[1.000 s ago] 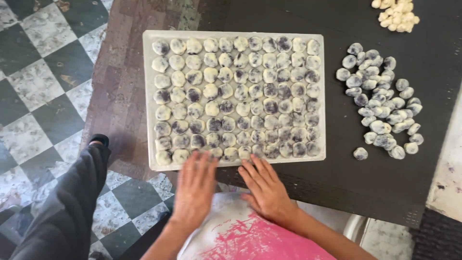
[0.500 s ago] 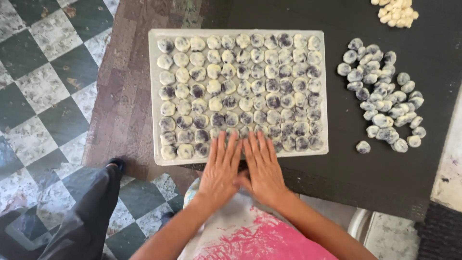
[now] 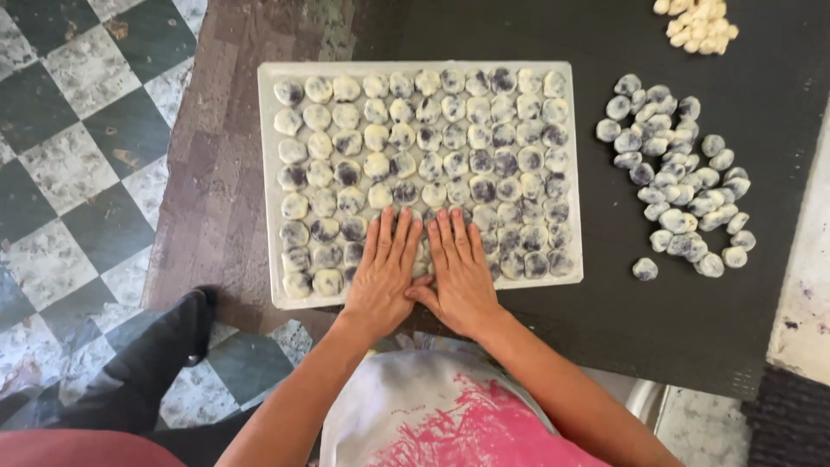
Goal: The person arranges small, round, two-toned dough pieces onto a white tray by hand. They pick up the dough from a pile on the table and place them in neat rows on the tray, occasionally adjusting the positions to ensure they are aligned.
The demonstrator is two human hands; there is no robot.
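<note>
The fingers (image 3: 391, 238) of the left hand (image 3: 385, 277) lie flat and spread, grasping nothing, pressed palm-down on the dough balls (image 3: 415, 147) in the near rows of the white tray (image 3: 268, 190). The right hand (image 3: 458, 277) lies the same way just beside it, fingers (image 3: 456, 235) released and extended, thumbs almost touching over the tray's near edge.

The balls, pale with dark purple patches, fill the tray in close rows, each touching its neighbours. Judging from that, pressure from flat palms could squash the ones beneath or push them together so they stick; a sideways shove could crowd those at the far rim against the tray's wall. The tray's near edge sits close to the near edge of the bench (image 3: 674, 285), so a pull toward the body could tip it off.

To the right of the tray, well apart, a loose heap of similar purple-flecked balls (image 3: 674, 190) lies on the dark bench, with one stray ball (image 3: 645, 269) nearer the tray's corner. Beyond the tray's far right corner is a small pile of pale pieces (image 3: 696, 22), cut off by the frame. Left of the tray the bench ends, and a chequered floor (image 3: 60, 173) shows below. A dark trouser leg (image 3: 147, 363) stands on that floor near the tray's near left corner. Nothing lies between the hands and the tray.
</note>
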